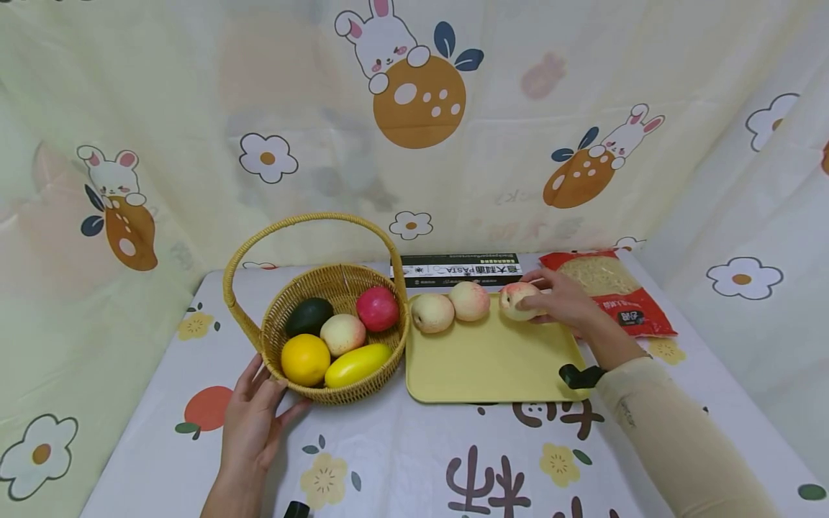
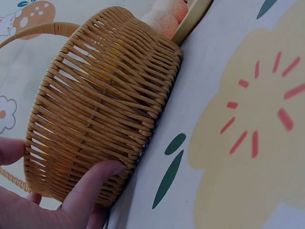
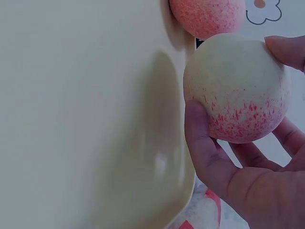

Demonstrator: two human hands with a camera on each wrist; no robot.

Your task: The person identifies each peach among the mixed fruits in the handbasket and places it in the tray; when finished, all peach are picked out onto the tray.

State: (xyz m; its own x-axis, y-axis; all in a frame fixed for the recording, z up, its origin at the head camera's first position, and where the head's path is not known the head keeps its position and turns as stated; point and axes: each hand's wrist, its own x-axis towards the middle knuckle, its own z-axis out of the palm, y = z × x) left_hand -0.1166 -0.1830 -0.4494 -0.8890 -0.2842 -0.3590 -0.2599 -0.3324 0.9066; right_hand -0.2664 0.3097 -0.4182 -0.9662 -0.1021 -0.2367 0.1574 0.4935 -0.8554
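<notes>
A wicker basket with a tall hoop handle stands on the left, holding a dark green avocado, a red fruit, a peach, an orange and a yellow mango-like fruit. My left hand rests against its near left side, with the thumb laid on the woven wall. In my right hand I grip a pale peach between thumb and fingers, at the far right part of a yellow tray. Two more peaches, one left and one right, sit along its far edge.
Behind the tray lies a black-and-white pasta box. A red bag of noodles is at the back right, partly behind my right forearm. A printed cloth covers the table, and patterned curtains hang around it.
</notes>
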